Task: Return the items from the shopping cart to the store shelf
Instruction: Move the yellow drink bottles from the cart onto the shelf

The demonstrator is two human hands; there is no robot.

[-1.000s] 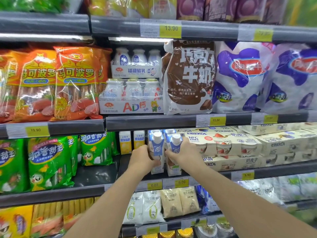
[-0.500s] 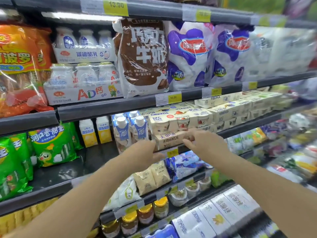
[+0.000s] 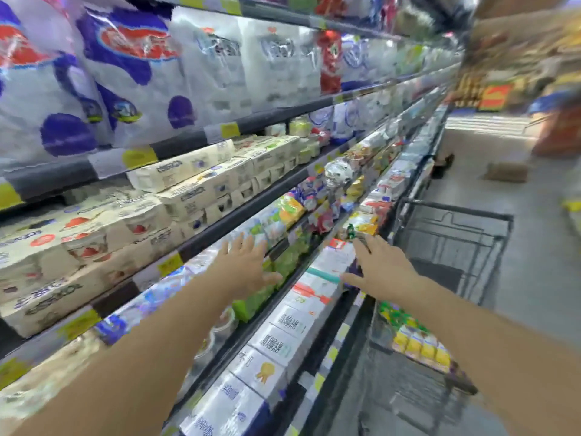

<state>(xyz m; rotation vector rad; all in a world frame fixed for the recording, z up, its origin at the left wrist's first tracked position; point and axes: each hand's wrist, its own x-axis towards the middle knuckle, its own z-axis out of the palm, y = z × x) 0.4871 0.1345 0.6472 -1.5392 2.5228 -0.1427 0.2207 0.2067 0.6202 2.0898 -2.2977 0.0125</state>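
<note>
My left hand hangs open in the air in front of the lower shelf rows, fingers spread, holding nothing. My right hand is open too, stretched out to the right over the white cartons of the bottom row. The black wire shopping cart stands at the right beside the shelf. Yellow and green packs lie in its near end. The store shelf fills the left side. The whole view is blurred by motion.
Cream multipack boxes fill the middle shelf, and large white-and-purple bags hang above. White cartons line the bottom row. The aisle floor runs on behind the cart, with a brown box lying on it.
Both hands have let go of the two blue-and-white bottles, which stay on the shelf out of view. My view has swung right toward the cart, and both hands have moved that way, open.
</note>
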